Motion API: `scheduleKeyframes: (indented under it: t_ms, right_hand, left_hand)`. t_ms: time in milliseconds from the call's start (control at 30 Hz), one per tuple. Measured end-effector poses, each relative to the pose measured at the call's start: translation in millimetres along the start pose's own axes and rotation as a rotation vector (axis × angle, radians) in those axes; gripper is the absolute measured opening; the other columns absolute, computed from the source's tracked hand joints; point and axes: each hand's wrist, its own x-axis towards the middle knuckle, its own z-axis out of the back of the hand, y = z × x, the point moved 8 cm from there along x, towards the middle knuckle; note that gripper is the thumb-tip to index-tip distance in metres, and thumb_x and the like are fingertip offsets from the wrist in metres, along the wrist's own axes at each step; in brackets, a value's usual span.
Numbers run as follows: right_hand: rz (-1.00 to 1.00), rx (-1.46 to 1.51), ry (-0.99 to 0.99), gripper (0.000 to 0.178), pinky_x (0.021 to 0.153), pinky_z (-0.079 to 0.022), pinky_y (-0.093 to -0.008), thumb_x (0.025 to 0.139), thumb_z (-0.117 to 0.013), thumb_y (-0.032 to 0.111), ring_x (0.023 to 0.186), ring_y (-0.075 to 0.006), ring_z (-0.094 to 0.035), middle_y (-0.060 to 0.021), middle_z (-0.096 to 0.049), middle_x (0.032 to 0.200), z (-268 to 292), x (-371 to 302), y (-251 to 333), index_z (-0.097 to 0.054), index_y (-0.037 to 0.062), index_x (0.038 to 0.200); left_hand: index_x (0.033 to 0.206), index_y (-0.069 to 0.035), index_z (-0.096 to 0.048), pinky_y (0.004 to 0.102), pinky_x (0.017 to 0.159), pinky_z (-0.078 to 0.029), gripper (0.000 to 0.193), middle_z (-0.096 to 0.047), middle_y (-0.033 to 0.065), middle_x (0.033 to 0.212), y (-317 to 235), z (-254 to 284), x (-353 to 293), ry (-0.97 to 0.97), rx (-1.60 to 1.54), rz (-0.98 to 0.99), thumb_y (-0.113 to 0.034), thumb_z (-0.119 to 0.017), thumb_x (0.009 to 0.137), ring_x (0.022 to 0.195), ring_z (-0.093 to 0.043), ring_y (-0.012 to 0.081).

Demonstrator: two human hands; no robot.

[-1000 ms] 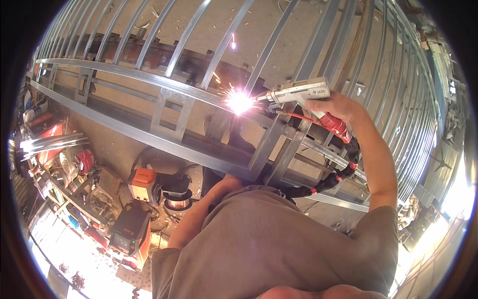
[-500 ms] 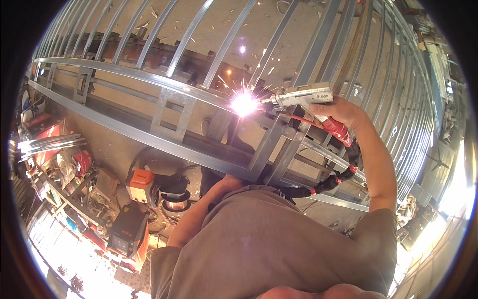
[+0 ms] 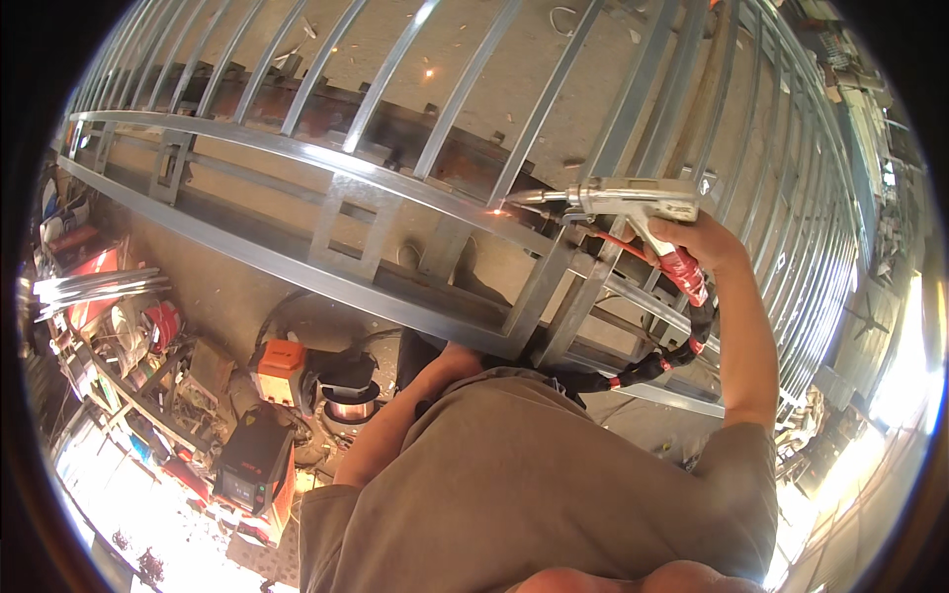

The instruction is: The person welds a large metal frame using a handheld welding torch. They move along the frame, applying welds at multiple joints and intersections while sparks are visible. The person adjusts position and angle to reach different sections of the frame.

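My right hand [image 3: 704, 240] is wrapped round the grip of a silver handheld welding gun [image 3: 633, 198]. The gun's narrow nozzle points left, its tip close to a small glowing orange spot [image 3: 497, 211] where an upright bar meets the rail of a grey metal frame [image 3: 247, 158]. From the grip's red-wrapped end a black cable [image 3: 633, 374] with red bands curves back towards my waist. My left hand [image 3: 463, 360] is low by my waist, near the front rail; its fingers are hidden.
To the lower left stand an orange-topped unit [image 3: 282, 358], a wire spool [image 3: 348, 407] and a black and orange machine [image 3: 254, 465]. Thin metal rods [image 3: 104, 285] lie on a cluttered rack behind them. Long parallel bars [image 3: 386, 74] of the frame stretch across the far side.
The bright arc and its spray of sparks have gone, leaving a small glow. My right hand and the welding gun have shifted slightly right; my left arm stays low.
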Motion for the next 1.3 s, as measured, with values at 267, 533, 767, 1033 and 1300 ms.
scheduleKeyframes:
  t_ms: [267,533,767,1033,1300]
  right_hand:
    - [0.396,-0.583,-0.174,0.059,0.09,-0.061,-0.0369,0.092,-0.077,0.027,0.099,-0.0282,-0.075,-0.012,-0.075,0.119,-125.7,-4.6,72.9,-0.058,0.0123,0.146]
    - [0.529,-0.912,-0.38,0.067,0.087,-0.061,-0.0435,0.09,-0.073,0.018,0.102,-0.0377,-0.071,-0.0129,-0.072,0.12,-283.0,30.5,91.7,-0.05,0.0209,0.152]
    - [0.589,-1.056,-0.519,0.072,0.083,-0.062,-0.0478,0.084,-0.069,0.015,0.103,-0.036,-0.072,-0.0135,-0.07,0.119,-334.1,62.3,81.5,-0.047,0.0175,0.152]
    - [0.535,-1.106,-0.617,0.076,0.08,-0.06,-0.0483,0.084,-0.073,0.013,0.095,-0.0385,-0.071,-0.0111,-0.069,0.114,-351.9,70.8,77.5,-0.045,0.0219,0.154]
    - [0.532,-1.138,-0.666,0.076,0.079,-0.06,-0.0492,0.086,-0.074,0.016,0.093,-0.039,-0.071,-0.0112,-0.069,0.112,-359.8,73.7,75.1,-0.044,0.0231,0.155]
  left_hand:
    - [0.118,-0.014,-0.075,0.0489,0.106,-0.043,0.056,-0.073,0.0164,0.12,40.9,39.1,-47.3,0.158,0.616,0.124,-0.046,-0.08,0.073,0.12,-0.064,0.0368]
    - [0.098,-0.02,-0.078,0.0442,0.096,-0.046,0.03,-0.077,0.0085,0.1,79.4,102.4,-109.3,0.166,0.783,0.119,-0.042,-0.072,0.078,0.103,-0.072,0.0287]
    - [0.093,-0.021,-0.078,0.0452,0.094,-0.046,0.027,-0.077,0.0062,0.097,105.5,147.8,-147.0,0.133,0.8,0.057,-0.043,-0.07,0.078,0.102,-0.072,0.0275]
    - [0.093,-0.022,-0.079,0.0455,0.093,-0.045,0.029,-0.077,0.0058,0.093,113.5,169.2,-159.9,0.116,0.845,-0.034,-0.045,-0.072,0.076,0.1,-0.072,0.0275]
    - [0.096,-0.022,-0.08,0.0459,0.093,-0.045,0.032,-0.077,0.0063,0.094,117.8,169.6,-160.4,0.169,0.852,0.002,-0.042,-0.075,0.072,0.101,-0.072,0.0277]
